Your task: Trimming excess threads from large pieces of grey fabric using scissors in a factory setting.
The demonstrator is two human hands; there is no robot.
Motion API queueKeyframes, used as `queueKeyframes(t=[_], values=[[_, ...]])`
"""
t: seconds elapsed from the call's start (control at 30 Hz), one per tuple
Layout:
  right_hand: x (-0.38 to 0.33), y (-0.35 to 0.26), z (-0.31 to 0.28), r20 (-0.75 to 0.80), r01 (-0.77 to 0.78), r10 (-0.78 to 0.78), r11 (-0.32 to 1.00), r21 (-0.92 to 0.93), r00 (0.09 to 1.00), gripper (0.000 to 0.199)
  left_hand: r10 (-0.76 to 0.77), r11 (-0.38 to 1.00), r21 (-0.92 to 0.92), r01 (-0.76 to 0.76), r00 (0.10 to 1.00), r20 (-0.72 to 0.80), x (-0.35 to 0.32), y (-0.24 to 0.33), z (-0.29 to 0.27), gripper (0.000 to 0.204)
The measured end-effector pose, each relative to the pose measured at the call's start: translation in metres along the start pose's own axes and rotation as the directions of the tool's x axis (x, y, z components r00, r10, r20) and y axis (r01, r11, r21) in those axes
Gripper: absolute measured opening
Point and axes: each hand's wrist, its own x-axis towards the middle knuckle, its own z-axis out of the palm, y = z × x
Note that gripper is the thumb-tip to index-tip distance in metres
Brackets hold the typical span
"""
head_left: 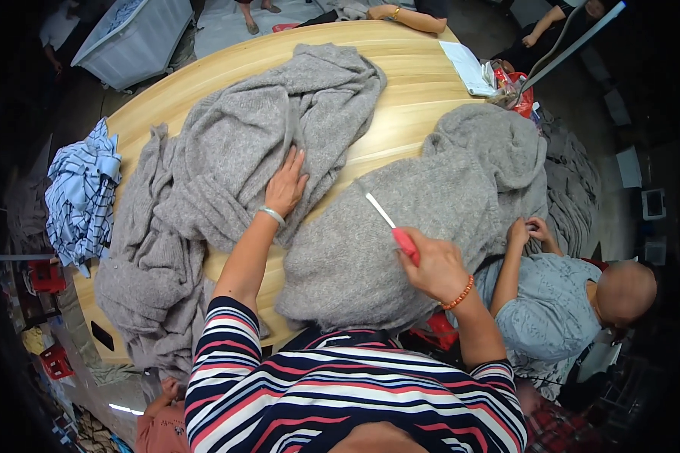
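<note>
My left hand (285, 183) lies flat on a heap of grey knitwear (234, 143), its fingers stretched out and holding nothing. My right hand (438, 268) is closed around the red handle of a slim tool (381, 211) with a pale, narrow shaft. The shaft points up and to the left over a second grey knitted garment (400, 249), spread in front of me. A small darker mark lies on the knit near the tip. I cannot tell whether the tip touches the fabric or what kind of tool it is.
The round wooden table (400, 83) carries blue checked cloth (83, 196) at its left edge, papers (467, 68) at the far right and a dark phone-like object (102, 336) at the near left. Close on my right, a person (544, 302) handles grey knitwear. A white tub (132, 45) stands beyond the table.
</note>
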Motion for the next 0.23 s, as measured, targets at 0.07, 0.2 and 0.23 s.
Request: queueKeyframes(t=[0.07, 0.2, 0.23], values=[[0.013, -0.007, 0.004, 0.162, 0.000, 0.001, 1.000, -0.012, 0.987, 0.039, 0.051, 0.999, 0.014, -0.051, 0.999, 0.000, -0.006, -0.007, 0.010, 0.061], [0.041, 0.001, 0.030, 0.333, 0.136, -0.109, 0.989, -0.059, 0.937, 0.043, 0.078, 0.976, 0.202, -0.085, 0.996, 0.045, -0.011, -0.006, 0.010, 0.062], [0.047, 0.006, 0.038, 0.375, 0.181, -0.151, 0.983, -0.044, 0.915, 0.045, 0.088, 0.980, 0.175, -0.094, 0.995, 0.042, -0.013, -0.010, 0.012, 0.064]])
